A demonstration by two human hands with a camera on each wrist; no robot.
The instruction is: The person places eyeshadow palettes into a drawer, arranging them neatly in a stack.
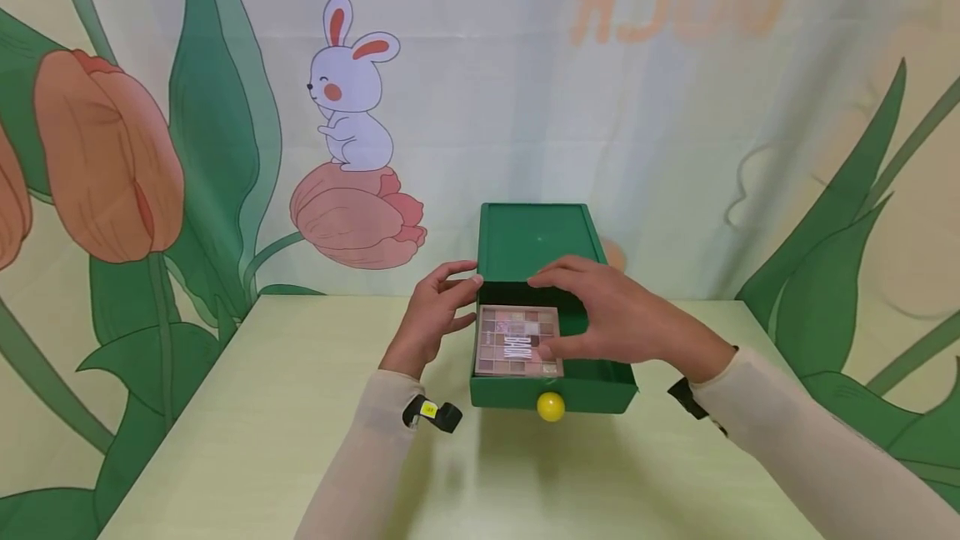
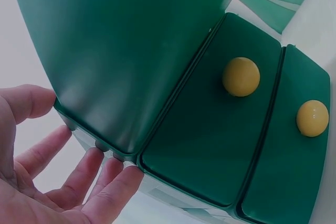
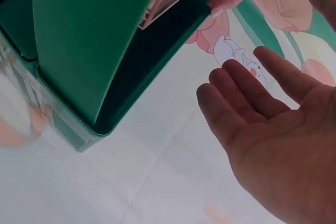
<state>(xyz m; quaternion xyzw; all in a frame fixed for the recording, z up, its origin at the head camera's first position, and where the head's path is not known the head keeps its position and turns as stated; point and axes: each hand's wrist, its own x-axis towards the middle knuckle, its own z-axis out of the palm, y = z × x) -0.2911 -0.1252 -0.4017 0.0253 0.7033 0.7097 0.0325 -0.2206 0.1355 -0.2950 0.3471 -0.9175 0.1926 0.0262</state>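
A green drawer unit (image 1: 540, 240) stands with its top drawer (image 1: 517, 394) pulled out toward me, a yellow round knob on its front. Inside, against the drawer's left side, lies a flat palette (image 1: 495, 344) with a grid of pinkish and brown squares and white lettering. My left hand (image 1: 438, 315) touches the unit's left side; its thumb (image 2: 34, 100) meets the drawer's edge and the fingertips lie along the side. Over the drawer hovers my right hand (image 1: 622, 315), thumb and fingers spread apart, overlapping the palette's right edge in the head view. Nothing is in its grasp.
Two lower drawers with yellow knobs (image 2: 241, 76) are closed beneath the pulled-out one. The unit stands on a pale yellow-green tabletop (image 1: 300, 423). Behind it hangs a curtain (image 1: 480, 107) printed with tulips and a rabbit.
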